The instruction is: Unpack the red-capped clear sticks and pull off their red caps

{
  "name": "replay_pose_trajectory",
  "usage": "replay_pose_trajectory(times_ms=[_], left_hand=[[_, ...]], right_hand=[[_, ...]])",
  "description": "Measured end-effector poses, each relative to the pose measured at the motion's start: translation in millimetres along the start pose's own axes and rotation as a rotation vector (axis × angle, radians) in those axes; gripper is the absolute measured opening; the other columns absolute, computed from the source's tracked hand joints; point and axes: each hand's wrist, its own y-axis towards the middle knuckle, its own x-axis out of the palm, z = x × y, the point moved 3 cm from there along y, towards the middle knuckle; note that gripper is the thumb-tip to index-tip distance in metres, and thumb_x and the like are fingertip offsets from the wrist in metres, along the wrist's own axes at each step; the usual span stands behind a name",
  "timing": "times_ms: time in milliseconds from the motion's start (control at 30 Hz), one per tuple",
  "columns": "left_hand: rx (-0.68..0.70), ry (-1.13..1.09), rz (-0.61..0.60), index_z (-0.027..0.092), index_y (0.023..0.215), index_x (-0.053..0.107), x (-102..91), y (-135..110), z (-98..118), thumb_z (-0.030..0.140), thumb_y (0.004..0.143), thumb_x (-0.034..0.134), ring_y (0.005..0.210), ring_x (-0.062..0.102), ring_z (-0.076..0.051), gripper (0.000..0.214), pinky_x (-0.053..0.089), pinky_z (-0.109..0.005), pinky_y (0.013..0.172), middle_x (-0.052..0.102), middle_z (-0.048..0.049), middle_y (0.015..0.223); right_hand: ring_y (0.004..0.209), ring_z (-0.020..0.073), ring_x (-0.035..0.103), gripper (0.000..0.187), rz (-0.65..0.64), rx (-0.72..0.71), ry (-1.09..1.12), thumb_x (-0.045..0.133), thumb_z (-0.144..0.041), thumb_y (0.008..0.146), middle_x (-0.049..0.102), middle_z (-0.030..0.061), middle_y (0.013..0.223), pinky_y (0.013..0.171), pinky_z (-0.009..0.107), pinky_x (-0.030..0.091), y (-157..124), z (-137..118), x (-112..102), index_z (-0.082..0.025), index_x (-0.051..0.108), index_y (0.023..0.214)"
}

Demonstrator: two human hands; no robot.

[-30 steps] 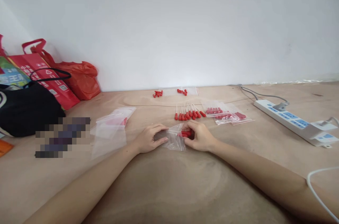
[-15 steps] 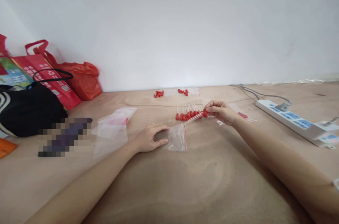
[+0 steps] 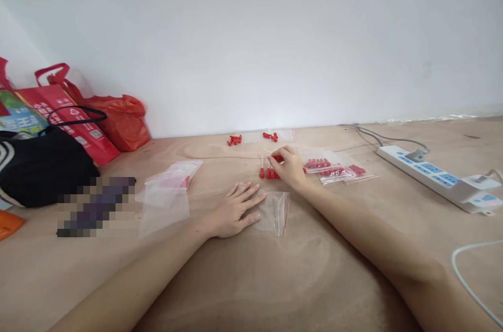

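My left hand (image 3: 238,211) lies flat with its fingers spread, pressing on the closed-end side of a clear zip bag (image 3: 277,212) with a red seal line. Ahead of it, a row of droppers (image 3: 262,170) with red bulbs and thin pale stems lies on the table, bulbs toward me. Over this row is my right hand (image 3: 287,165), its thumb and forefinger pinched around a red dropper bulb (image 3: 277,158). The hand covers part of the row. Just right of it are clear bags holding red-bulbed droppers (image 3: 319,163).
Flat clear bags (image 3: 163,206) lie at left beside a blurred dark object (image 3: 100,203). Loose red bulbs (image 3: 234,140) sit near the wall. A white power strip (image 3: 428,175) with cables is at right. Red shopping bags (image 3: 126,117) and a black bag (image 3: 47,169) stand at left.
My right hand has moved left over the dropper row, uncovering the filled bags. My left hand has flattened onto the zip bag, which now lies slightly nearer and further right.
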Motion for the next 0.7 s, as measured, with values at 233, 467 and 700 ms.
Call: replay_pose_trajectory(times_ms=[233,467,700], left_hand=[[-0.137,0.068,-0.010,0.036,0.135,0.017,0.2,-5.1,-0.5,0.057,0.085,0.025,0.132,0.001,-0.033,0.055,0.003,-0.059,0.102,0.006,-0.0032,0.145],[-0.150,0.075,-0.014,0.037,0.135,0.016,0.1,-5.1,0.4,0.059,0.084,0.024,0.132,0.002,-0.033,0.056,0.002,-0.060,0.101,0.008,-0.0027,0.145],[-0.151,0.010,0.007,0.037,0.134,0.022,-0.3,-5.6,0.5,0.058,0.082,0.030,0.132,0.005,-0.031,0.056,0.001,-0.059,0.101,0.012,-0.0016,0.145]], right_hand=[[0.066,0.0124,0.053,0.008,-0.121,-0.046,-0.122,0.057,-0.019,0.074,0.053,0.0034,0.074,0.065,0.026,0.045,-10.1,-0.8,15.0,-0.017,0.063,0.070],[0.069,0.0132,0.053,0.010,-0.179,-0.100,-0.171,0.062,-0.025,0.073,0.056,0.0044,0.073,0.067,0.026,0.044,-13.8,-4.7,13.4,-0.017,0.067,0.070],[0.072,0.0141,0.053,0.018,-0.261,-0.138,-0.255,0.056,-0.033,0.077,0.058,0.0039,0.073,0.068,0.026,0.040,-18.3,-8.2,12.8,-0.019,0.068,0.075]])
